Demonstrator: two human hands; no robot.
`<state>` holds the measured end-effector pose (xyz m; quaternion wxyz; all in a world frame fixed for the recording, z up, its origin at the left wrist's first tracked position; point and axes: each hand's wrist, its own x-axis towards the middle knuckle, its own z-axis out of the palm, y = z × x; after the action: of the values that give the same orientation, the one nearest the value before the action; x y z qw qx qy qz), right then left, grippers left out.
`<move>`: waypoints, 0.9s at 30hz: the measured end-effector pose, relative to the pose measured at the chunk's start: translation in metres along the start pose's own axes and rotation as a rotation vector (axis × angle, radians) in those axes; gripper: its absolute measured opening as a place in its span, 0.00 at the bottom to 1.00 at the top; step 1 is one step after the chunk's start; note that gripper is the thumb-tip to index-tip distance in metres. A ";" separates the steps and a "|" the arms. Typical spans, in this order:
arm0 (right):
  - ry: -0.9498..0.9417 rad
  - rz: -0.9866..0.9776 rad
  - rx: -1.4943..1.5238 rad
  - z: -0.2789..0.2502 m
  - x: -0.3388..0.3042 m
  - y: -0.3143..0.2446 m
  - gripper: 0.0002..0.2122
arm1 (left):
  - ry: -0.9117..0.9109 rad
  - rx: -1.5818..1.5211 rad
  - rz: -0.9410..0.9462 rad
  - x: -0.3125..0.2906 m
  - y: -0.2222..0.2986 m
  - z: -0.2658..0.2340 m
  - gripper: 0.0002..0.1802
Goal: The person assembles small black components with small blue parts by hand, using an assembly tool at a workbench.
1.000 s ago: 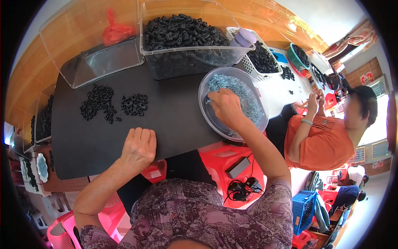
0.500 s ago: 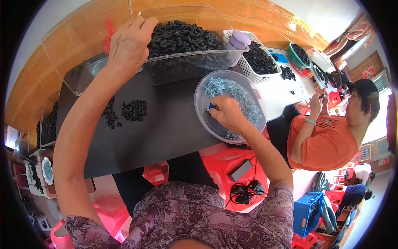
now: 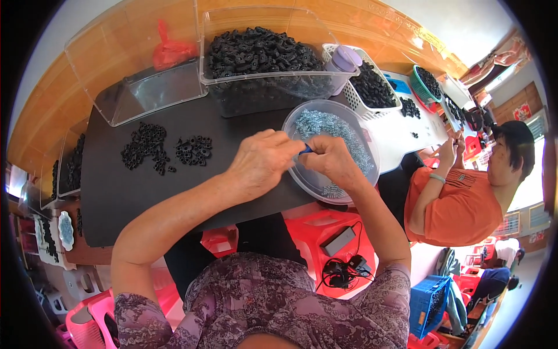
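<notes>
My left hand [image 3: 260, 161] and my right hand [image 3: 332, 158] meet at the near left rim of a round clear tub [image 3: 372, 148]. A small dark-blue piece [image 3: 306, 149] shows between my right fingertips, which are closed on it. My left fingers are pinched together against its other end; whatever they grip is hidden. Inside the tub lie many small silvery-blue metal springs [image 3: 325, 123]. Small black plastic parts [image 3: 145, 145] are heaped on the dark tabletop to the left, with a smaller pile [image 3: 193, 151] beside them.
Behind my hands stands a clear bin [image 3: 261, 96] full of black parts, beside an open clear container [image 3: 145, 96] and a red bag [image 3: 172, 52]. A purple-lidded jar [image 3: 344, 60] and a white basket [image 3: 390, 107] are to its right. A person [image 3: 465, 200] sits at right.
My left hand has come down from the bin of black parts to my right hand. My right hand stays over the tub with the blue piece. The view has shifted slightly.
</notes>
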<state>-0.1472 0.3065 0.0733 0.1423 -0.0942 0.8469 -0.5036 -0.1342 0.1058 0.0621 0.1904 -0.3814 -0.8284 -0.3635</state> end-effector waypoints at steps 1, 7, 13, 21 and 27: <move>-0.006 -0.005 -0.003 0.000 -0.001 -0.001 0.07 | -0.039 -0.052 -0.091 0.000 0.004 0.002 0.13; -0.004 -0.147 0.067 0.020 -0.006 -0.013 0.07 | 0.012 -0.242 -0.349 -0.004 0.006 -0.010 0.06; 0.118 -0.325 -0.104 0.069 -0.008 -0.028 0.08 | 0.177 -0.688 -0.804 -0.040 0.005 -0.029 0.05; 0.140 -0.638 -0.262 0.124 -0.001 -0.023 0.06 | 0.227 -0.680 -1.101 -0.089 -0.001 -0.050 0.10; -0.028 -0.287 0.108 0.146 -0.001 -0.020 0.05 | 0.386 -0.825 -1.177 -0.107 -0.003 -0.052 0.09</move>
<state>-0.0964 0.1767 0.0246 0.0853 -0.2135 0.7943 -0.5624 -0.0662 0.0126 0.0321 -0.0523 0.1557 -0.6437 -0.7475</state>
